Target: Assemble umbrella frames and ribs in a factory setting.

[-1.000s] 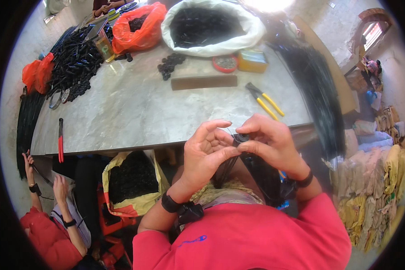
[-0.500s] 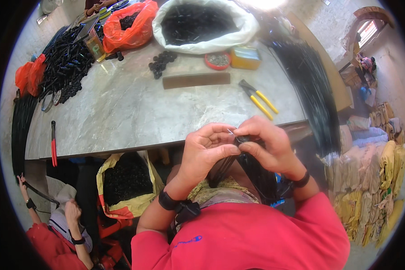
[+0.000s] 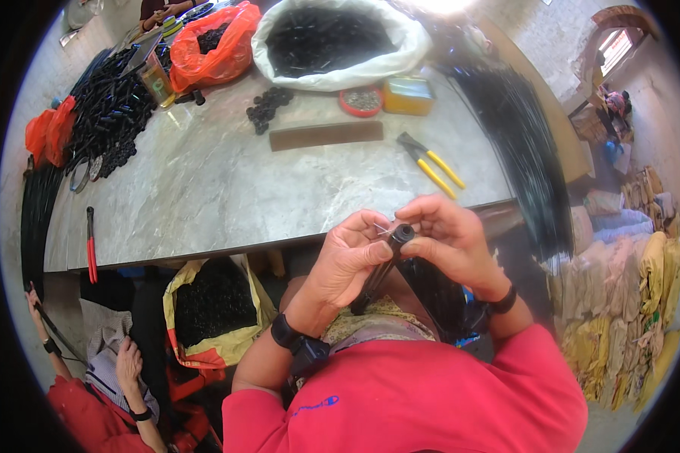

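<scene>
A black tube (image 3: 378, 268) is held upright just in front of the table (image 3: 227, 189) edge. The left hand (image 3: 347, 260) is closed around its shaft; the right hand (image 3: 449, 241) pinches its top end. Compared with 1 s ago, the hands have opened apart, exposing the tube end. 1 pair of yellow pliers (image 3: 431, 160) lies untouched.

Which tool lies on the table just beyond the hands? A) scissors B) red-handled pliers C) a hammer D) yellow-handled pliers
D: the yellow-handled pliers lie on the marble table just past the left hand and right hand, which hold a black tube between them; the red-handled tool sits far off at the table's left edge.
</scene>
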The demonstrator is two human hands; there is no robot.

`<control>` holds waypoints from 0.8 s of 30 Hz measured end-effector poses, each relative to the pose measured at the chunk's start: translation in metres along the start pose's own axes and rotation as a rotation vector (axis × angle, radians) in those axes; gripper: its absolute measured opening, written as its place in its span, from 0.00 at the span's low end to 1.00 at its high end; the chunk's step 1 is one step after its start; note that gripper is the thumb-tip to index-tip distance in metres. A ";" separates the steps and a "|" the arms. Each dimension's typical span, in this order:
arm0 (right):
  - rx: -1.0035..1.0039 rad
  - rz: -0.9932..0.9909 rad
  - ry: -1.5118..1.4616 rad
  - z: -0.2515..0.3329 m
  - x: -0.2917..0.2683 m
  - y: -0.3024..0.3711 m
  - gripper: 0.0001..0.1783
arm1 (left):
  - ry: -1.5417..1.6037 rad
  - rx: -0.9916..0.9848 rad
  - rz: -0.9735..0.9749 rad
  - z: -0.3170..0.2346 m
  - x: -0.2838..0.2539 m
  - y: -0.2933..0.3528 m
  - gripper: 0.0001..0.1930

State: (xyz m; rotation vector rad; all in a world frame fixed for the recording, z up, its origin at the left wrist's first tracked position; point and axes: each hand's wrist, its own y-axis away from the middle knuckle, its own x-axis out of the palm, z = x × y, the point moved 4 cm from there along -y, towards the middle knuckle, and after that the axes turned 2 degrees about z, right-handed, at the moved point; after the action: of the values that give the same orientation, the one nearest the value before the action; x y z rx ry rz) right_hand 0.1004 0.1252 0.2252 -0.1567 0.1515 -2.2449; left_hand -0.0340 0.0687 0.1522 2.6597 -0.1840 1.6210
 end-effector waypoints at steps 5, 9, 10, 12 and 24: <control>-0.048 0.057 0.043 -0.003 -0.007 0.002 0.15 | -0.015 -0.066 0.016 0.000 0.003 -0.001 0.16; -0.051 0.060 -0.020 -0.002 -0.004 -0.002 0.14 | 0.055 -0.090 0.081 -0.001 0.000 -0.007 0.14; -0.073 0.068 -0.038 -0.003 -0.004 -0.004 0.14 | 0.046 -0.106 0.075 -0.001 -0.001 -0.009 0.14; -0.067 0.064 -0.042 -0.007 -0.008 -0.007 0.14 | 0.034 -0.120 0.070 -0.002 -0.002 -0.011 0.13; -0.155 0.105 0.436 -0.019 0.011 -0.016 0.16 | -0.110 -0.070 -0.071 -0.007 -0.032 0.002 0.26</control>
State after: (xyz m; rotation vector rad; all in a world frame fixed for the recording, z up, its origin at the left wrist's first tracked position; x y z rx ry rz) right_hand 0.0779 0.1276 0.2101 0.2569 0.5547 -2.1319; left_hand -0.0551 0.0700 0.1271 2.6716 -0.1440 1.4234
